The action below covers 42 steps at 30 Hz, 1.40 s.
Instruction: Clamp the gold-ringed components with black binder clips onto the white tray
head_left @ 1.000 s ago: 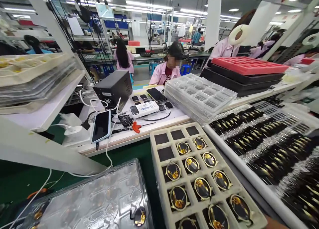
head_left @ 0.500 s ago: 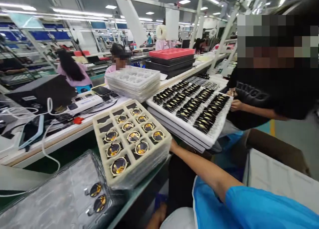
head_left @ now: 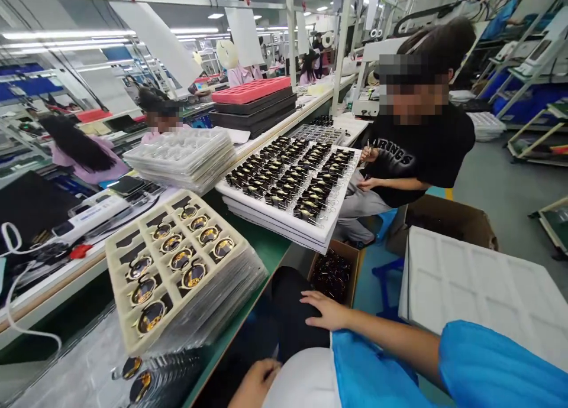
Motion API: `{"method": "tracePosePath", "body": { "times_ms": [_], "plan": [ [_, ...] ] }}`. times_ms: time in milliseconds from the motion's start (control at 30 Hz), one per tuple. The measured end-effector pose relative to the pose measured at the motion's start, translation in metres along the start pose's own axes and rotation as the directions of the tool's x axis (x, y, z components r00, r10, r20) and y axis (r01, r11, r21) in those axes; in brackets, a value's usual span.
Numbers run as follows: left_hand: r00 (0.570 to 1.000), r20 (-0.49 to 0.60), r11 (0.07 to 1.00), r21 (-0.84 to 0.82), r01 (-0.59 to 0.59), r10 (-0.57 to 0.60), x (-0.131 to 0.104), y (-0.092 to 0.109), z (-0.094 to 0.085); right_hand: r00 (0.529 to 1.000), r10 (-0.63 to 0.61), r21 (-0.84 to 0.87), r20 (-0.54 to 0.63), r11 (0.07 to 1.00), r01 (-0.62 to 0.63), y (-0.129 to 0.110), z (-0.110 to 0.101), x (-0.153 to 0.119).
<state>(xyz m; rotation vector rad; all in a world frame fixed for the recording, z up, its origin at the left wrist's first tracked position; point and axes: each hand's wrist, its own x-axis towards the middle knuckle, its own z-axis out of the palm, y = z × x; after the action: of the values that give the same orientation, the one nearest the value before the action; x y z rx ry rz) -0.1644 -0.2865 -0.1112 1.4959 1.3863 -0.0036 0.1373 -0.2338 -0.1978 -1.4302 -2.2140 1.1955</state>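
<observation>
My right hand (head_left: 327,311) rests on my dark-clothed thigh, its fingers spread and holding nothing. Lower down, my left hand (head_left: 256,384) lies beside my white-covered lap; its fingers curl partly out of sight, so what they do is unclear. Left of my hands, a cream tray (head_left: 153,229) of round gold-rimmed parts (head_left: 194,274) tops a stack of clear trays. Some of its compartments hold no round part. Beyond it, a white foam tray (head_left: 266,214) carries rows of black clips (head_left: 310,206). Two round parts (head_left: 141,385) lie on clear plastic trays at the lower left.
A person in a black shirt (head_left: 417,154) sits at the right, hands near the foam tray. Clear trays (head_left: 177,154) and a red tray on black ones (head_left: 251,90) stand behind. A carton of dark pieces (head_left: 335,272) is on the floor; white trays (head_left: 483,284) stand at right.
The view has turned right. My right hand has come away from the side of the cream tray stack and now lies on my thigh. More of my left hand shows.
</observation>
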Motion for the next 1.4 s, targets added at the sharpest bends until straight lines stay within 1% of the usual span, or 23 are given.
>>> {"method": "tracePosePath", "body": {
  "times_ms": [67, 100, 133, 200, 233, 267, 300, 333, 367, 433, 500, 567, 733, 833, 867, 933, 1000, 1033, 1100, 1133, 1233, 1300, 1400],
  "plan": [
    [0.982, -0.051, 0.979, 0.099, -0.177, 0.183, -0.013, 0.044, -0.028, 0.998, 0.013, -0.052, -0.064, 0.999, -0.016, 0.0, -0.007, 0.014],
    [0.952, -0.076, 0.943, 0.181, -0.28, 0.297, -0.016, 0.075, -0.044, 0.995, 0.028, -0.071, -0.099, 0.997, -0.035, -0.001, -0.01, 0.021],
    [0.899, -0.093, 0.877, 0.284, -0.388, 0.428, -0.016, 0.11, -0.06, 0.99, 0.05, -0.08, -0.133, 0.995, -0.061, -0.002, -0.012, 0.026],
    [0.716, -0.097, 0.65, 0.518, -0.556, 0.691, -0.007, 0.185, -0.089, 0.978, 0.094, -0.071, -0.186, 0.991, -0.109, -0.003, -0.012, 0.031],
    [0.622, -0.089, 0.526, 0.634, -0.567, 0.778, 0.002, 0.221, -0.102, 0.972, 0.108, -0.065, -0.21, 0.99, -0.124, -0.004, -0.01, 0.031],
    [0.555, -0.069, 0.419, 0.733, -0.536, 0.829, 0.012, 0.254, -0.114, 0.966, 0.118, -0.058, -0.23, 0.989, -0.134, -0.004, -0.007, 0.029],
    [0.522, -0.041, 0.334, 0.811, -0.481, 0.852, 0.025, 0.283, -0.124, 0.961, 0.123, -0.05, -0.246, 0.989, -0.139, -0.003, -0.004, 0.027],
    [0.513, -0.001, 0.259, 0.864, -0.431, 0.858, 0.037, 0.308, -0.133, 0.958, 0.126, -0.04, -0.258, 0.989, -0.141, -0.002, -0.001, 0.026],
    [0.536, 0.042, 0.202, 0.899, -0.388, 0.843, 0.05, 0.327, -0.141, 0.955, 0.127, -0.03, -0.267, 0.99, -0.14, 0.0, 0.002, 0.024],
    [0.617, 0.128, 0.122, 0.93, -0.347, 0.777, 0.071, 0.351, -0.153, 0.951, 0.13, -0.006, -0.282, 0.991, -0.137, 0.004, 0.004, 0.022],
    [0.692, 0.214, 0.071, 0.931, -0.359, 0.69, 0.086, 0.362, -0.161, 0.947, 0.132, 0.019, -0.292, 0.991, -0.133, 0.01, 0.004, 0.022],
    [0.721, 0.288, 0.028, 0.919, -0.392, 0.63, 0.097, 0.366, -0.164, 0.944, 0.137, 0.042, -0.299, 0.991, -0.13, 0.015, 0.002, 0.023],
    [0.714, 0.432, -0.088, 0.881, -0.465, 0.551, 0.115, 0.372, -0.165, 0.941, 0.156, 0.087, -0.299, 0.987, -0.136, 0.024, -0.009, 0.018],
    [0.697, 0.416, -0.051, 0.876, -0.479, 0.584, 0.107, 0.377, -0.173, 0.945, 0.167, 0.114, -0.28, 0.984, -0.14, 0.028, -0.021, 0.003],
    [0.667, 0.378, -0.004, 0.872, -0.49, 0.642, 0.097, 0.377, -0.175, 0.949, 0.164, 0.117, -0.271, 0.984, -0.137, 0.029, -0.028, -0.005],
    [0.555, 0.236, 0.148, 0.815, -0.56, 0.797, 0.067, 0.37, -0.174, 0.952, 0.166, 0.149, -0.256, 0.98, -0.131, 0.03, -0.045, -0.023],
    [0.448, 0.036, 0.324, 0.637, -0.699, 0.893, 0.033, 0.349, -0.158, 0.943, 0.193, 0.251, -0.272, 0.96, -0.124, 0.027, -0.068, -0.041],
    [0.461, -0.021, 0.408, 0.502, -0.762, 0.887, 0.02, 0.334, -0.143, 0.932, 0.208, 0.329, -0.296, 0.939, -0.105, 0.023, -0.08, -0.05],
    [0.552, -0.01, 0.54, 0.225, -0.811, 0.834, 0.009, 0.294, -0.103, 0.91, 0.2, 0.494, -0.364, 0.869, 0.007, 0.011, -0.101, -0.062],
    [0.602, 0.032, 0.596, 0.107, -0.796, 0.798, 0.012, 0.271, -0.08, 0.904, 0.162, 0.554, -0.397, 0.827, 0.095, 0.003, -0.109, -0.065],
    [0.79, -0.095, 0.774, -0.16, -0.613, 0.606, 0.049, 0.207, -0.019, 0.893, 0.009, 0.626, -0.45, 0.716, 0.309, -0.018, -0.115, -0.061],
    [0.871, -0.079, 0.849, -0.199, -0.49, 0.484, 0.08, 0.175, 0.005, 0.892, 0.018, 0.624, -0.452, 0.721, 0.302, -0.026, -0.105, -0.05],
    [0.931, -0.065, 0.917, -0.159, -0.366, 0.36, 0.112, 0.142, 0.016, 0.871, 0.174, 0.613, -0.459, 0.772, 0.168, -0.027, -0.085, -0.034]
  ]
}}
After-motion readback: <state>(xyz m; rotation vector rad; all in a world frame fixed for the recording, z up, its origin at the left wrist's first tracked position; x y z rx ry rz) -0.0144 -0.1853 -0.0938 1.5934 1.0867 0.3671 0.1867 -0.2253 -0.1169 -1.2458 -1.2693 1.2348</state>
